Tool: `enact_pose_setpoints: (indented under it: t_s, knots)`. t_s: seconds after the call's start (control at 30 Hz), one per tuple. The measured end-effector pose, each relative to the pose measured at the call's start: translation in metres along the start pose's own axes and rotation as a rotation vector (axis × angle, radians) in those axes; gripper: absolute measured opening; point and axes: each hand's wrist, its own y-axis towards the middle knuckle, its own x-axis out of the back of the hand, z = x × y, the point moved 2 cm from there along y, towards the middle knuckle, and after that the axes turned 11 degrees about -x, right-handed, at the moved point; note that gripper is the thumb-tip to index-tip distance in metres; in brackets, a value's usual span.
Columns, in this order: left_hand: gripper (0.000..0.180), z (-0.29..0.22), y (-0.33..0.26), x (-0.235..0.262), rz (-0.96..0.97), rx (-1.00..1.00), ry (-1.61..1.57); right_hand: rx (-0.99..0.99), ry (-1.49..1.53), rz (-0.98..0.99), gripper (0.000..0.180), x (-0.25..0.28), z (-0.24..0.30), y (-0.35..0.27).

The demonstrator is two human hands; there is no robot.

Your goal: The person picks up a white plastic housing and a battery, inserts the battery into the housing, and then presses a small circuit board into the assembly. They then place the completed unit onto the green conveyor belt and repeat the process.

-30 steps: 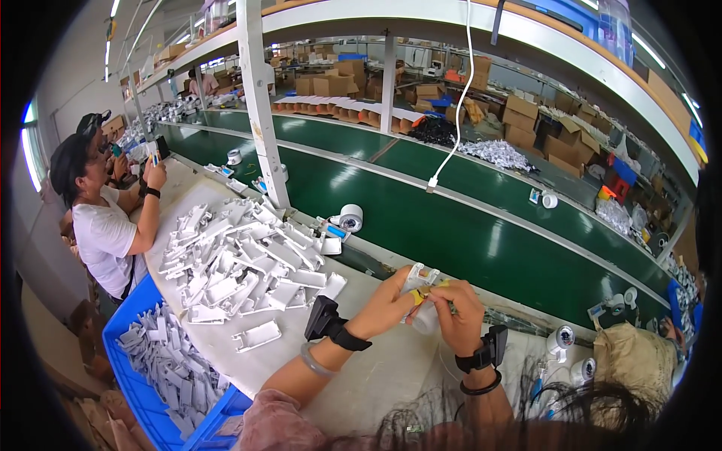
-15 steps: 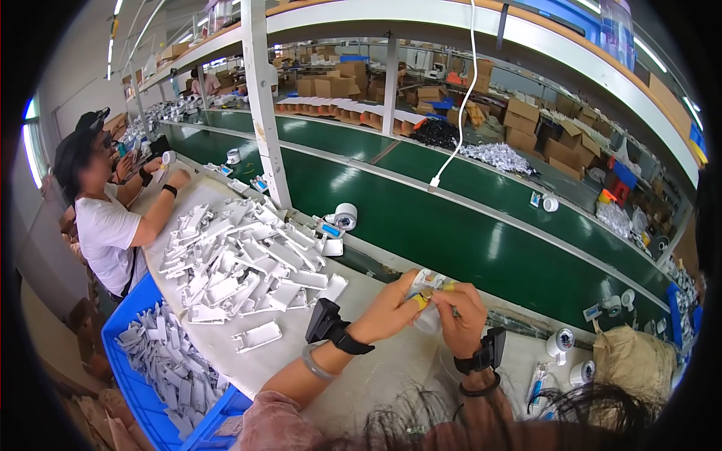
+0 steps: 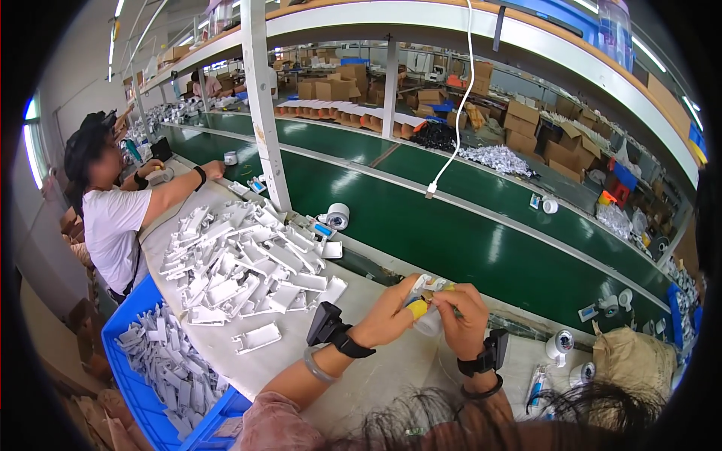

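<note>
A person's left hand (image 3: 387,316) and right hand (image 3: 460,316) meet above the near edge of a pale tabletop (image 3: 391,376), at about 5 o'clock in the view. Both hands are closed, fingertips pinched together on one small white part (image 3: 425,297) with a yellow piece on it, held between them just clear of the tabletop. Each wrist wears a black strap-on device.

At 9 o'clock from the hands, well apart, lies a loose heap of white plastic parts (image 3: 241,259), with one stray part (image 3: 257,338) nearer the tabletop's front edge. The stretch of tabletop between that heap and the hands is bare. Below the front edge, at 8 o'clock, a blue bin (image 3: 139,391) holds more white parts.

Just past the hands, at 12 o'clock, the tabletop ends at the rail of a long green conveyor belt (image 3: 481,240) running from upper left to lower right. A roll of tape (image 3: 338,215) sits by that rail. At 10 o'clock a co-worker (image 3: 113,218) in a white shirt reaches across the far tabletop. At 3 o'clock, small white rolls (image 3: 560,344) and a tan sack (image 3: 628,368) crowd the right end.
</note>
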Motion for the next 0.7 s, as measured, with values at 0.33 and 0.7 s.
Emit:
enact_pose_setpoints:
  t_s: [0.33, 0.7]
  knots:
    - [0.034, -0.006, 0.002, -0.006, -0.038, -0.046, 0.225, -0.042, -0.012, 0.007, 0.016, 0.001, 0.001, 0.000]
    - [0.036, 0.003, 0.002, -0.003, 0.003, -0.120, 0.468, -0.015, -0.003, 0.015, 0.012, 0.000, -0.001, 0.002]
